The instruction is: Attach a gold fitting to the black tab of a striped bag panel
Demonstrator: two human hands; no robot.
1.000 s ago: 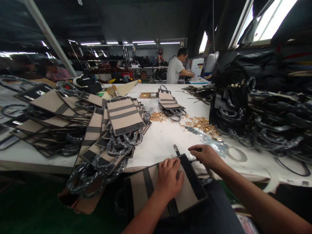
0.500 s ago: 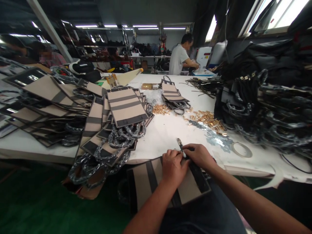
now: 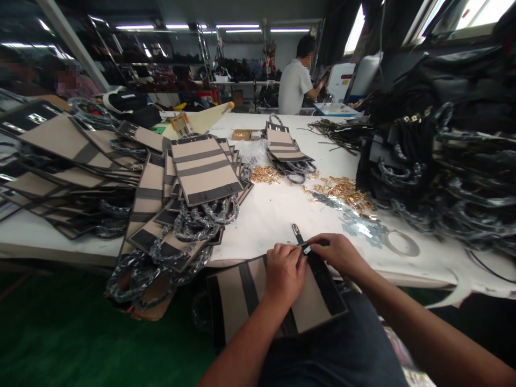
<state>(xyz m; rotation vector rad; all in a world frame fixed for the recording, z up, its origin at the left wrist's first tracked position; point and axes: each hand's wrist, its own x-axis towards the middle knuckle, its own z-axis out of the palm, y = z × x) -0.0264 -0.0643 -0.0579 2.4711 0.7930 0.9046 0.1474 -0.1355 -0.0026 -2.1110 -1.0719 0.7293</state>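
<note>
A long white tabletop fills the view. On its right lies a big heap of black bags and wrapped handles; on its left, overlapping stacks of flat beige panels with black bands. Scattered gold metal fittings lie near the middle. At the near edge, half on the person's lap, rests one flat beige bag panel with black stripes. The left hand presses down on its top edge, fingers curled closed. The right hand touches it just beside, fingers pinched on a narrow black strap with a metal tip that juts from the panel onto the tabletop.
</note>
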